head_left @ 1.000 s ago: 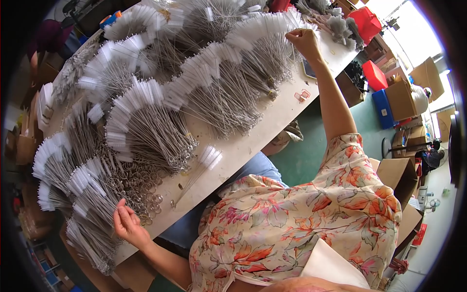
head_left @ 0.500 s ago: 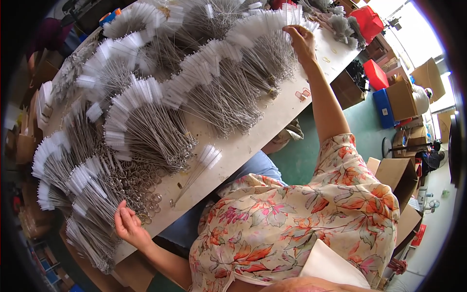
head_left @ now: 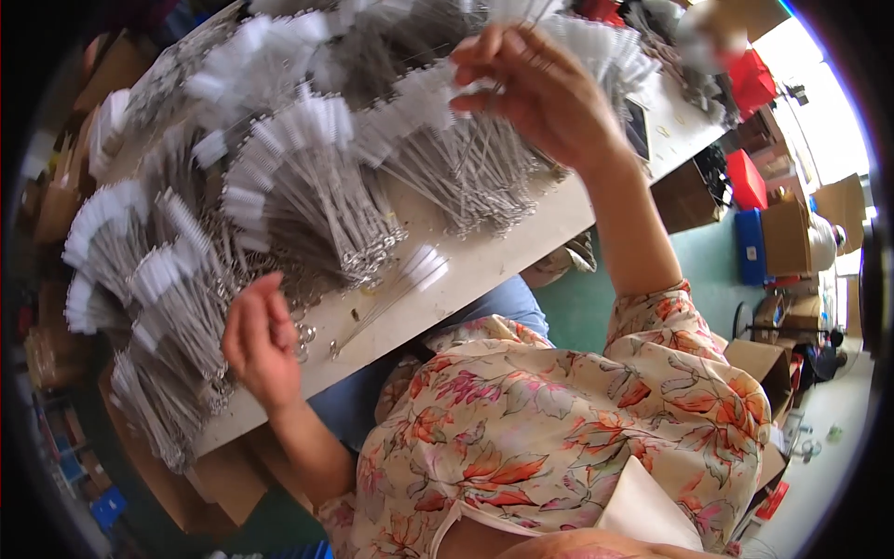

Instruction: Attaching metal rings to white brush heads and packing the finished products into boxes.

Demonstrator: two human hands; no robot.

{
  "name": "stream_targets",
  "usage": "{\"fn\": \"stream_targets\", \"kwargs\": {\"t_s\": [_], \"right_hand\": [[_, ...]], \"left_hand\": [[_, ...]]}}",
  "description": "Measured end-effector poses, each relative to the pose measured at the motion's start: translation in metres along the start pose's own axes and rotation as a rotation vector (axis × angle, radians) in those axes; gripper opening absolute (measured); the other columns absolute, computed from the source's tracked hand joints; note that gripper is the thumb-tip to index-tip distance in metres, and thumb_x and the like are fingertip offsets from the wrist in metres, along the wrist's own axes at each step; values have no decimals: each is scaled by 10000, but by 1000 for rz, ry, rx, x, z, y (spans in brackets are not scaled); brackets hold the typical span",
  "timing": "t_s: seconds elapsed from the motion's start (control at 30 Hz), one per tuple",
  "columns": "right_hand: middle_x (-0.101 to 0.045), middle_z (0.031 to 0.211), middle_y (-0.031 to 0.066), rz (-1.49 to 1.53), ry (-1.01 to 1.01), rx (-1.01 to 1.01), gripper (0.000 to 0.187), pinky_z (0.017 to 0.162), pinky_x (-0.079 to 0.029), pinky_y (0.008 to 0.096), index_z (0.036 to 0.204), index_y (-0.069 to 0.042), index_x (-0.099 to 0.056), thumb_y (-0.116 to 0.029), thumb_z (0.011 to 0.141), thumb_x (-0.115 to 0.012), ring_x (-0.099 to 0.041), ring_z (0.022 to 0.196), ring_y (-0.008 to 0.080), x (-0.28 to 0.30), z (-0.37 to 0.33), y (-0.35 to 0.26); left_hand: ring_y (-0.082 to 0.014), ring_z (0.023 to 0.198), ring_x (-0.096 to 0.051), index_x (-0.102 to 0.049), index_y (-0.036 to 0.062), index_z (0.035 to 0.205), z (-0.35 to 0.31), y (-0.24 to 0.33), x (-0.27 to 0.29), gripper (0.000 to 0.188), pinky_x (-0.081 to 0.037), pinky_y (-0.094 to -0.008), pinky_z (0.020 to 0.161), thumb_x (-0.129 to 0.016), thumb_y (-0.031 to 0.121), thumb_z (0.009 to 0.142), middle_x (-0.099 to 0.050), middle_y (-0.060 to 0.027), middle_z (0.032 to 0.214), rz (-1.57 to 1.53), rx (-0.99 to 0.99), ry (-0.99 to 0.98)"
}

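Observation:
My right hand (head_left: 545,93) is raised over the far part of the table, its fingers bent around a thin wire-handled brush (head_left: 526,11) with white bristles. Motion smears it, so I cannot tell whether it is one brush or more. Nearer the front edge, my left hand (head_left: 264,340) hovers with curled fingers drawn together; whatever they hold, if anything, does not show. Beside it lie metal rings (head_left: 303,337), partly covered by the hand. Fanned bundles of similar brushes (head_left: 312,186) fill the table, handle loops toward me. A few loose brushes (head_left: 396,291) lie apart near the edge.
The pale tabletop (head_left: 447,270) runs diagonally, its front edge close to my lap. More brush bundles (head_left: 163,373) stand at the left end. Open cardboard boxes (head_left: 684,197), a blue crate (head_left: 750,247) and red bags (head_left: 745,179) are on the right.
My right hand has come back from the far bundle toward me, bringing a brush. My left hand has lifted off the rings. The whole view has shifted slightly.

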State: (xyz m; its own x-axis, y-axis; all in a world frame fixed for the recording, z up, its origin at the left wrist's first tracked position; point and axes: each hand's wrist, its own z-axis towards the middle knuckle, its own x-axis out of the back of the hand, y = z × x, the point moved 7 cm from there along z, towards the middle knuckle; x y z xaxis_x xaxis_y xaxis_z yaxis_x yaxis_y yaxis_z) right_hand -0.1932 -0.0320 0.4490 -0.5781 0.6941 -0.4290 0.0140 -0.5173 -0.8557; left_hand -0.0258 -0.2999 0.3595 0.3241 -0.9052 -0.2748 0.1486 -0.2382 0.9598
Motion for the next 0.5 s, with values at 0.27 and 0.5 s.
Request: {"fn": "stream_targets", "kwargs": {"t_s": [0.27,0.5], "right_hand": [[-561,1107,77,167,-88,-301,206,641,-488,265,1054,-44,-514,-201,951,-433,-534,961,161,-105,-19,130],[-619,940,61,-419,-74,-125,391,808,-412,274,959,-21,-672,-374,902,-515,-527,864,134,-82,-27,118]], "left_hand": [[-61,534,-493,-576,-6,991,24,14,-80,130,-421,-206,460,-541,49,879,-516,-16,712,590,-394,-141],[-201,761,-628,-465,-36,1019,-8,60,-40,127,-564,-310,683,-451,29,911,-496,-157,1039,271,-870,42]]}}
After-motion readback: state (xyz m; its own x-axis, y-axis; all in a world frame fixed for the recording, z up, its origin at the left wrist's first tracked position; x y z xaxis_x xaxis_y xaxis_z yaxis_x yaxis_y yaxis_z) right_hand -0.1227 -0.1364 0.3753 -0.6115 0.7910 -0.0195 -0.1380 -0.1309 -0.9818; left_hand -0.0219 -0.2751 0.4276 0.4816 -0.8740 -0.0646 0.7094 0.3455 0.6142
